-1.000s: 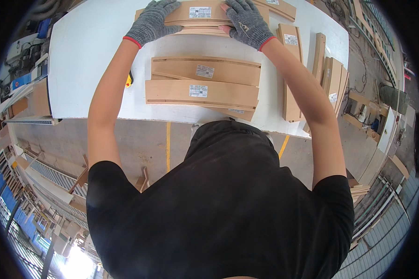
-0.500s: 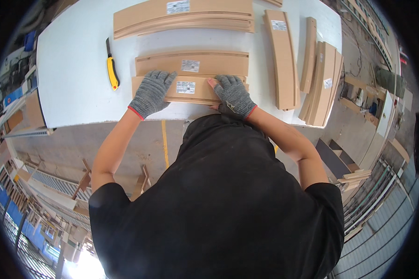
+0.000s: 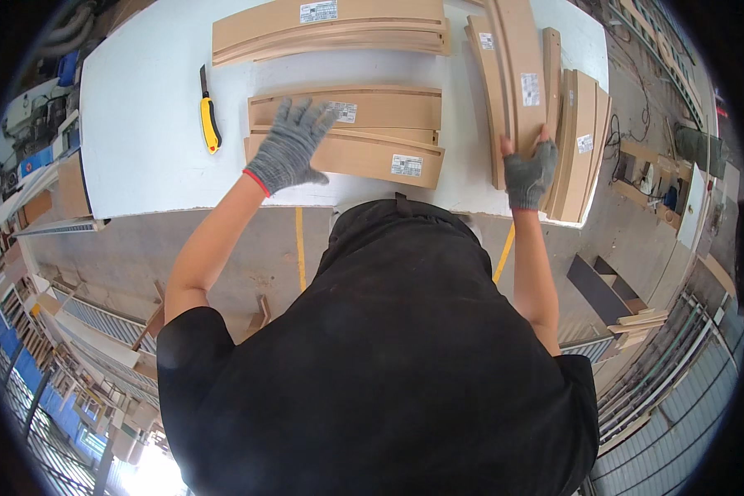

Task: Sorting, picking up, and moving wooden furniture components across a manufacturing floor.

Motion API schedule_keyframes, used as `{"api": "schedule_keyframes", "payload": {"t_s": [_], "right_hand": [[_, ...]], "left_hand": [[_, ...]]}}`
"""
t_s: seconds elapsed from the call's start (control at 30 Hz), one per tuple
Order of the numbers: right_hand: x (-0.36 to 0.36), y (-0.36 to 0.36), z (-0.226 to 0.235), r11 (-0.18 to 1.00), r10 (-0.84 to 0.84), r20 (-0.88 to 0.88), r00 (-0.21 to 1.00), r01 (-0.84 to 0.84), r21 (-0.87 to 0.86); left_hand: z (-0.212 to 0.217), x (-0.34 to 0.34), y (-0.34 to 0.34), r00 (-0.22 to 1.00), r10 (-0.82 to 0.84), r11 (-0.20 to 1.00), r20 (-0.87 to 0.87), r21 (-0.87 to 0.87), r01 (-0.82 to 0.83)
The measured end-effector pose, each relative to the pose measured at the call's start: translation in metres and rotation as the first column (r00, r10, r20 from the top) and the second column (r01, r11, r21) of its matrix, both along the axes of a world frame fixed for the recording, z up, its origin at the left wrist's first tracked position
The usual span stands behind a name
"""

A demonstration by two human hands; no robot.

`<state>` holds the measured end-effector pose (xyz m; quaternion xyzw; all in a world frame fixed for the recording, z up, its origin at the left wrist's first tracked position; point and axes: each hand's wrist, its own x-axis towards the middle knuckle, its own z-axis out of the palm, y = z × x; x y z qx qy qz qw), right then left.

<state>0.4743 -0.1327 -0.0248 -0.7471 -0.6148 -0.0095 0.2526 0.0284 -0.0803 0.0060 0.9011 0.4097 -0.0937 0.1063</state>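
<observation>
Knife [image 3: 212,128] on table [image 3: 140,149], left of boards [image 3: 351,158]

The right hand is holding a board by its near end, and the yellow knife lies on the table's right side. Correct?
Not quite: the head view shows the yellow knife on the left side of the table. The right hand does hold a board by its near end.

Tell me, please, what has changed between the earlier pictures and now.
The right hand has carried the top panel from the near pile rightward, over another panel. The left hand has let go, now open. The yellow cutter and far stack stayed put.
</observation>
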Motion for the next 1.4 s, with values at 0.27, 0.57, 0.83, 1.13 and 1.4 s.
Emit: {"api": "schedule_keyframes", "payload": {"t_s": [0.27,0.57,0.83,1.13,1.4], "right_hand": [[0.000,0.016,-0.049,0.992,-0.076,0.251,0.965,0.098,-0.077],[-0.144,-0.019,-0.014,0.623,0.692,-0.124,0.712,-0.675,-0.396],[-0.167,-0.003,-0.010,0.554,0.762,-0.073,0.644,-0.706,-0.441],[-0.165,-0.025,-0.028,0.616,0.733,-0.049,0.679,-0.692,-0.375],[-0.155,0.046,0.028,0.556,0.795,-0.005,0.607,-0.731,-0.395]], "left_hand": [[-0.051,-0.014,-0.038,0.997,0.059,0.998,0.057,-0.039,-0.057],[-0.055,-0.017,-0.079,0.988,0.103,0.994,0.115,-0.049,-0.097],[-0.052,-0.019,-0.041,0.960,0.272,0.960,0.071,0.051,-0.276],[-0.048,-0.016,-0.066,0.959,0.283,0.956,0.017,-0.087,-0.281],[0.009,-0.030,-0.004,0.979,0.204,0.979,-0.001,-0.021,-0.204]]}}
